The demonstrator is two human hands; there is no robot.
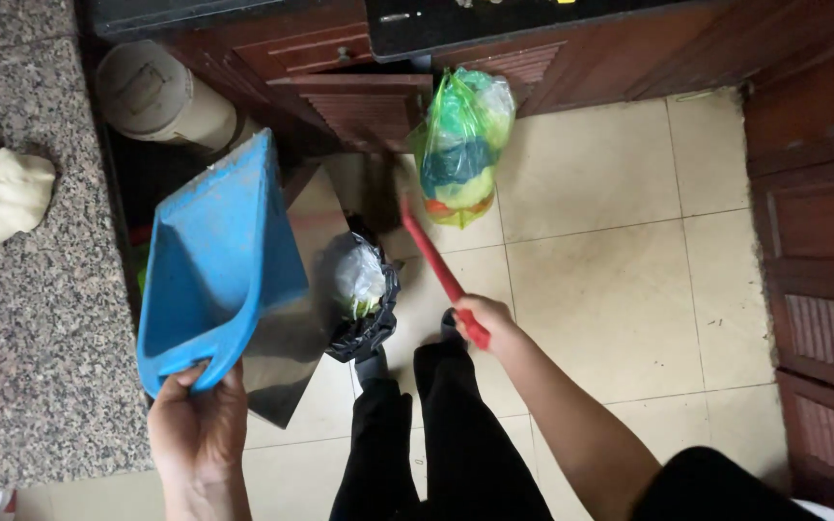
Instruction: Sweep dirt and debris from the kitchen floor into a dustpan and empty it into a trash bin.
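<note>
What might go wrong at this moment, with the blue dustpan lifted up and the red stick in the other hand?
1. The left hand holds the blue dustpan only by its edge, tilted up beside the black-lined bin; anything in it may slide out and miss the bin.
2. The red stick in the right hand points at the hanging green plastic bag; it may snag or tear it.

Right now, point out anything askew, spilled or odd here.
The cabinet door under the counter hangs open, with a stuffed green plastic bag dangling beside it. The left hand holds the blue dustpan tilted steeply, near the black-lined bin. No spill shows on the floor tiles.
</note>
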